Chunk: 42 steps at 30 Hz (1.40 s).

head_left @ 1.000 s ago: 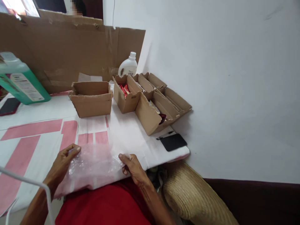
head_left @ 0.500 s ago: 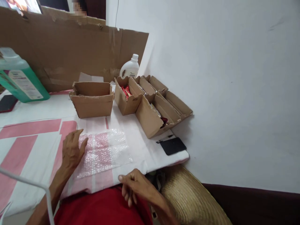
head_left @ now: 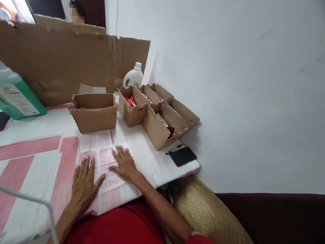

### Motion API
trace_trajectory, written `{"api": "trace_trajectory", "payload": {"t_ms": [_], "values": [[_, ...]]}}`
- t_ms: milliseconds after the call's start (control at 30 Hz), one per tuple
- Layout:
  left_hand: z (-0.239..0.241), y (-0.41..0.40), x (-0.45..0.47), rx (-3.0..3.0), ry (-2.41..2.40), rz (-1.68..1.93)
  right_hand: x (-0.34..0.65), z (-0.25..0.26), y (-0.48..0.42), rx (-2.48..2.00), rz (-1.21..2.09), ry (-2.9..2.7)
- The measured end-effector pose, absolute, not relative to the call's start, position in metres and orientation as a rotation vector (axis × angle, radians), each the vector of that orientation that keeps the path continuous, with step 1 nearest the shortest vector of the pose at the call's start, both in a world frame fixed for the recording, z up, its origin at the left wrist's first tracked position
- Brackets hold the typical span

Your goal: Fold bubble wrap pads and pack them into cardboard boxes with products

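Note:
A sheet of clear bubble wrap [head_left: 108, 179] lies flat on the pink-and-white striped cloth [head_left: 20, 179] that covers the table. My left hand [head_left: 85, 183] rests on its left side, fingers stretched forward and thumb out to the right. On the right part of the sheet lies my right hand [head_left: 125, 163], palm down with its fingers spread. Neither hand grips anything. Beyond the sheet stands a cardboard box [head_left: 95, 118]; its inside is mostly hidden by its front wall.
Right of that box, a group of joined cardboard bins [head_left: 154, 125] holds red and other packets. A black phone [head_left: 183, 156] and a pen [head_left: 174, 149] lie at the table's right edge. Behind are a white jug [head_left: 134, 76], a green liquid bottle [head_left: 20, 95] and a cardboard panel [head_left: 76, 61].
My right hand has moved from the table's front edge up onto the bubble wrap, its fingers now spread. My left hand has flattened on the sheet. The view has shifted slightly right.

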State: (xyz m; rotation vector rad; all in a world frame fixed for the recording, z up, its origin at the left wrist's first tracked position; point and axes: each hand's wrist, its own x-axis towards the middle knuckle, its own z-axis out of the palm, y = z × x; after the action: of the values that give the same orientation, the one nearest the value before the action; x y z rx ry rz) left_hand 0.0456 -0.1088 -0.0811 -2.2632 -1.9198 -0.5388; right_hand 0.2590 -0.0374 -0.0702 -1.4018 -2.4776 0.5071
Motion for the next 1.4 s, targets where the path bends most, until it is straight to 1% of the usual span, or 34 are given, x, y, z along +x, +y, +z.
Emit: {"api": "trace_trajectory", "payload": {"t_ms": [67,133,300,433,500,567,700,833,900,1000,1067,1167,1400], "values": [[-0.076,-0.11,0.046,-2.276,-1.917,-0.546,0.298,-0.064,-0.035,-1.591,0.441,-2.415],[-0.072,-0.114,0.04,-2.325,-1.874,-0.545,0.327,-0.057,-0.039,-1.589,0.377,-2.414],[-0.062,-0.145,0.012,-2.576,-1.512,-0.428,0.356,-0.057,-0.075,-1.086,0.356,-2.706],[-0.053,-0.175,-0.006,-2.681,-1.351,-0.331,0.367,-0.061,-0.105,-0.931,0.398,-2.801],[-0.051,-0.185,-0.015,-2.735,-1.323,-0.372,0.372,-0.061,-0.113,-0.89,0.428,-2.806],[-0.051,-0.192,-0.023,-2.783,-1.373,-0.504,0.377,-0.06,-0.117,-0.871,0.468,-2.765],[-0.054,-0.194,-0.038,-2.776,-1.686,-0.822,0.379,-0.062,-0.111,-0.885,0.603,-2.548],[-0.048,-0.188,-0.036,-2.74,-1.953,-1.038,0.373,-0.069,-0.104,-0.908,0.674,-2.267],[-0.042,-0.184,-0.026,-2.625,-2.151,-1.18,0.365,-0.073,-0.103,-0.959,0.678,-2.104],[-0.035,-0.18,-0.007,-2.277,-2.485,-1.34,0.347,-0.076,-0.106,-1.15,0.636,-1.935],[-0.033,-0.177,0.005,-2.076,-2.573,-1.367,0.335,-0.077,-0.107,-1.289,0.563,-1.887],[-0.035,-0.172,0.016,-1.895,-2.569,-1.331,0.318,-0.076,-0.107,-1.443,0.425,-1.855],[-0.051,-0.163,0.018,-1.837,-2.397,-1.122,0.301,-0.077,-0.094,-1.584,0.272,-1.777]]}}
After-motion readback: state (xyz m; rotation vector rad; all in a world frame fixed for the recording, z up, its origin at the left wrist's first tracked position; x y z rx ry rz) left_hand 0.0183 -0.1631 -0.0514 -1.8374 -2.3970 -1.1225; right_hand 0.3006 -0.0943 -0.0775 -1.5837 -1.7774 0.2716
